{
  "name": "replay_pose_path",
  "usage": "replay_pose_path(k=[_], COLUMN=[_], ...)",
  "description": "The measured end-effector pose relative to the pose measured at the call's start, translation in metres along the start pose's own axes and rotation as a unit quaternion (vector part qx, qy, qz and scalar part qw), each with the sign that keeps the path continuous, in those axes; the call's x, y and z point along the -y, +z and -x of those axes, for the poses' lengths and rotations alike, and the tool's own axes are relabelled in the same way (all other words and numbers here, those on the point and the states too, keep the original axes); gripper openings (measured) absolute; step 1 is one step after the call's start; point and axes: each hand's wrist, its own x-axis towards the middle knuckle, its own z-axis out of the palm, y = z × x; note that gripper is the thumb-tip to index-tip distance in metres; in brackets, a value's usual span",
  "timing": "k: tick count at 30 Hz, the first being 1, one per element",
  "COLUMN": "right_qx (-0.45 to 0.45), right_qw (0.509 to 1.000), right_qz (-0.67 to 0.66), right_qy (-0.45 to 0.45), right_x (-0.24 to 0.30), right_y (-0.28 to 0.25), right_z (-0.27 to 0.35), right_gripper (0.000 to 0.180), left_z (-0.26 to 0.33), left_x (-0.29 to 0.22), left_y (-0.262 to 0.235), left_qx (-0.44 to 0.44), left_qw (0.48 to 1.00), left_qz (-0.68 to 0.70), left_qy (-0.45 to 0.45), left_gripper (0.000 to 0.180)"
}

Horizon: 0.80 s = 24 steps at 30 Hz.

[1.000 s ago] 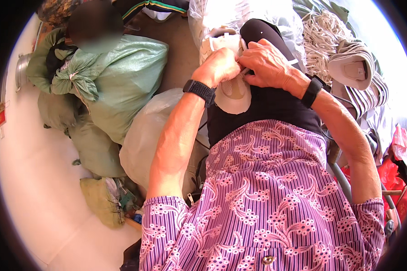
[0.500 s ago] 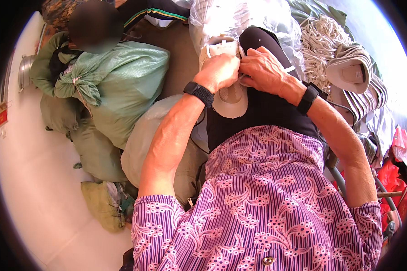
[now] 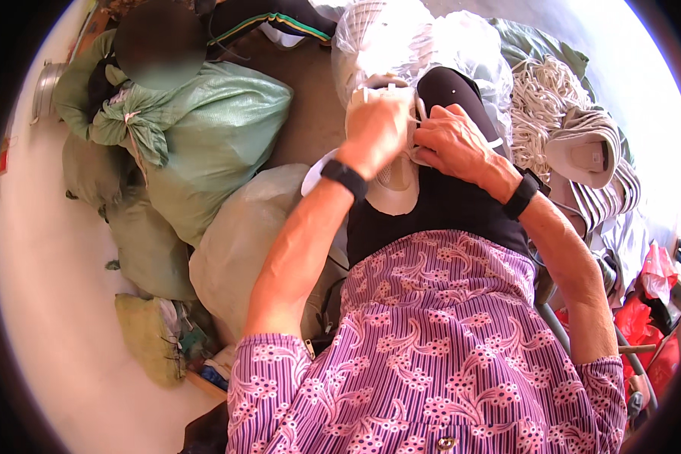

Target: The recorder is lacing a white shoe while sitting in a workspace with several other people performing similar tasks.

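Observation:
A pale beige shoe (image 3: 393, 198) rests on my black-clad lap, its rounded toe pointing toward me. My left hand (image 3: 384, 130) is closed over the shoe's lacing area and hides most of it; its fingertips are out of sight. Just right of the shoe, my right hand (image 3: 455, 144) is closed, thumb and fingers pinching a white shoelace (image 3: 419, 108). A loose lace end (image 3: 495, 143) sticks out beyond the back of this hand.
A clear plastic bag (image 3: 458, 41) of pale items stands ahead. At right lie a heap of white laces (image 3: 545, 98) and stacked shoes (image 3: 586, 155). Green sacks (image 3: 231, 113) and a whitish sack (image 3: 238, 219) sit at left, near another person's dark-trousered leg (image 3: 268, 19).
My left hand has rolled over the shoe's top, its back now turned up. The right hand keeps its pinch beside the shoe. The whole view has shifted slightly.

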Motion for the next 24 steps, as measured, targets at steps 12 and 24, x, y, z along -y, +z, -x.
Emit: replay_pose_path(k=[12,24], right_qx=[0.009,0.001], right_qw=[1.0,1.0], right_qz=[-0.014,0.003], right_qy=[0.009,0.007], right_x=[-0.002,0.0], right_y=[-0.01,-0.007], right_z=[-0.001,0.006], right_gripper=[0.009,0.008], left_z=[0.015,-0.022], left_x=[0.011,-0.021], left_y=[0.027,-0.001], left_qx=[-0.029,0.212], left_qw=[0.978,0.976], left_qz=[0.206,-0.035], left_qy=[-0.023,-0.033], left_gripper=[0.022,0.02])
